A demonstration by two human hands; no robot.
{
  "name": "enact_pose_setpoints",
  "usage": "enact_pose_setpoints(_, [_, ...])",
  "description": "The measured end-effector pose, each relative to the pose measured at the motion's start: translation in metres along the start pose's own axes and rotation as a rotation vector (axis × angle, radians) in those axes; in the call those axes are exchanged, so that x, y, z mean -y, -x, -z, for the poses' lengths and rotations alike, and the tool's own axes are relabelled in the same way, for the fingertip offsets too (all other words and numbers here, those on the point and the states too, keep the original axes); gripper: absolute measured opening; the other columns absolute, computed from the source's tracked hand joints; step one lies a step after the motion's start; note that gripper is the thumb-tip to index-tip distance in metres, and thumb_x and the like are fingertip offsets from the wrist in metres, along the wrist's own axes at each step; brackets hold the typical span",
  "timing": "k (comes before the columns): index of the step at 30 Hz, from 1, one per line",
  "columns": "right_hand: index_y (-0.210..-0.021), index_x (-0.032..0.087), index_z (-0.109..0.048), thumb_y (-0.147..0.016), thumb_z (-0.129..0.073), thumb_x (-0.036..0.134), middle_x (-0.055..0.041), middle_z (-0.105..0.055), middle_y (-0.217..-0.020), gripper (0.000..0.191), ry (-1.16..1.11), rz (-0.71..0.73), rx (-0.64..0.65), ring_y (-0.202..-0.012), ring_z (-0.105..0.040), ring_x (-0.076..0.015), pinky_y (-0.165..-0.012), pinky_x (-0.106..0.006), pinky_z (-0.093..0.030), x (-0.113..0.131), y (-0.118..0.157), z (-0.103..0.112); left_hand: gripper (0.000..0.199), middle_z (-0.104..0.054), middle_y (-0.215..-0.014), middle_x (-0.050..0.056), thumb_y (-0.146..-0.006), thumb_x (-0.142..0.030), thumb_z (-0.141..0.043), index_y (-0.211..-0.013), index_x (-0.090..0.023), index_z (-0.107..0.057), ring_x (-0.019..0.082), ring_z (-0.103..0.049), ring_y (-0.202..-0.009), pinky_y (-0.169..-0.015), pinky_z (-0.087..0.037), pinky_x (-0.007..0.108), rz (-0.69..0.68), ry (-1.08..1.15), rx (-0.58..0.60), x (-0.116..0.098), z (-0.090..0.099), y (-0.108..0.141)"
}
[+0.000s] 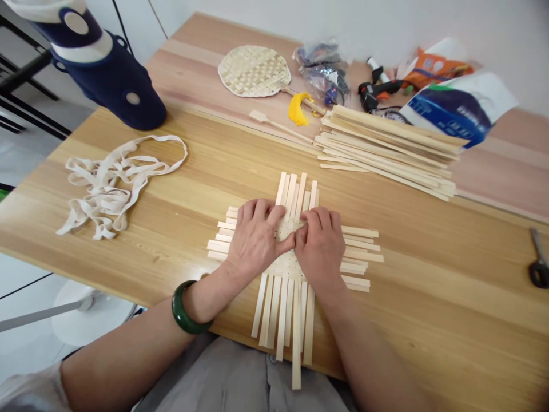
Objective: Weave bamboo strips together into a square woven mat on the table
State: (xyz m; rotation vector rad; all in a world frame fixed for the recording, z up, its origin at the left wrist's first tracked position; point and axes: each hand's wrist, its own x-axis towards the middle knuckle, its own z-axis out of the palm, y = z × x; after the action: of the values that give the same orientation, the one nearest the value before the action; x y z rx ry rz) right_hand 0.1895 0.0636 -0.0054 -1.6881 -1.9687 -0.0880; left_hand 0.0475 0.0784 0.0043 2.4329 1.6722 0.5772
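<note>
A flat weave of pale bamboo strips [286, 269] lies in front of me, crossed in a tight checked middle with loose strip ends sticking out on all four sides. My left hand [256, 234] rests on its left part, fingers lying over the strips and thumb stretched out to the right. On the right part, my right hand [321, 243] is closed, its fingers curled and thumb pressed against the weave's edge strips. Both thumbs nearly meet over the middle. The hands hide much of the woven centre. One long strip hangs past the table's front edge.
Behind lies a pile of loose strips [386, 149], with a finished woven fan [255, 71] and yellow tassel [299, 109]. White ribbon [107, 189] lies tangled at left, near a dark blue bottle [115, 86]. A glue gun [377, 91], plastic bags [323, 68] and scissors [539, 263] are about.
</note>
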Motion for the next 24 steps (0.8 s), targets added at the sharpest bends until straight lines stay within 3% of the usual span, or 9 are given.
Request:
enact_pose_setpoints(4, [-0.101, 0.019, -0.058, -0.084, -0.040, 0.003, -0.0080, -0.063, -0.100, 0.030, -0.143, -0.063, -0.122, -0.096, -0.055, -0.0212, -0.079, -0.034, -0.048, 0.000, -0.001, 0.007, 0.048, -0.059, -0.112, 0.013, -0.080, -0.040, -0.071, -0.116, -0.015, -0.052, 0.032, -0.050, -0.106, -0.097, -0.044, 0.049, -0.007, 0.067, -0.036, 0.001, 0.002, 0.001])
enact_pose_setpoints(7, [-0.104, 0.020, -0.058, -0.084, -0.040, 0.003, -0.0066, -0.066, -0.101, 0.032, -0.161, -0.132, -0.141, -0.096, -0.058, -0.0204, -0.079, -0.033, -0.049, -0.002, -0.004, 0.020, 0.052, -0.057, -0.118, 0.016, -0.083, -0.040, -0.069, -0.123, -0.012, -0.049, 0.032, -0.050, -0.110, -0.099, -0.045, 0.050, -0.047, 0.079, -0.098, 0.001, 0.010, 0.003])
enact_pose_setpoints(12, [-0.099, 0.020, -0.061, -0.084, -0.045, 0.007, -0.0063, -0.069, -0.096, 0.025, -0.021, -0.144, -0.004, -0.095, -0.056, -0.0241, -0.077, -0.036, -0.047, -0.013, -0.005, 0.037, 0.024, -0.058, -0.120, 0.013, -0.091, -0.021, -0.056, -0.115, -0.016, -0.056, 0.030, -0.049, -0.119, -0.106, -0.043, 0.048, -0.226, 0.120, -0.103, -0.009, 0.024, 0.007])
enact_pose_setpoints(16, [-0.100, 0.018, -0.061, -0.084, -0.047, 0.007, -0.0083, -0.066, -0.096, 0.024, 0.000, -0.056, 0.041, -0.095, -0.054, -0.0246, -0.081, -0.038, -0.048, -0.021, 0.005, 0.031, 0.027, -0.059, -0.120, 0.013, -0.093, -0.019, -0.053, -0.119, -0.015, -0.056, 0.028, -0.052, -0.118, -0.103, -0.047, 0.043, -0.313, 0.185, 0.016, -0.017, 0.017, 0.008])
enact_pose_setpoints(20, [-0.105, 0.016, -0.061, -0.084, -0.045, 0.006, -0.0113, -0.064, -0.104, 0.028, 0.012, 0.018, 0.004, -0.100, -0.051, -0.0254, -0.087, -0.041, -0.048, -0.025, 0.013, 0.020, 0.037, -0.056, -0.118, 0.015, -0.089, -0.027, -0.061, -0.122, -0.011, -0.055, 0.029, -0.051, -0.114, -0.101, -0.046, 0.044, -0.250, 0.183, 0.041, -0.020, 0.004, 0.003])
enact_pose_setpoints(24, [-0.104, 0.017, -0.060, -0.083, -0.044, 0.006, -0.0105, -0.064, -0.104, 0.028, 0.024, 0.002, 0.009, -0.099, -0.050, -0.0250, -0.088, -0.040, -0.047, -0.025, 0.014, 0.016, 0.035, -0.058, -0.111, 0.013, -0.089, -0.034, -0.059, -0.117, -0.014, -0.057, 0.029, -0.050, -0.106, -0.097, -0.046, 0.046, -0.228, 0.154, 0.044, -0.021, -0.003, -0.003])
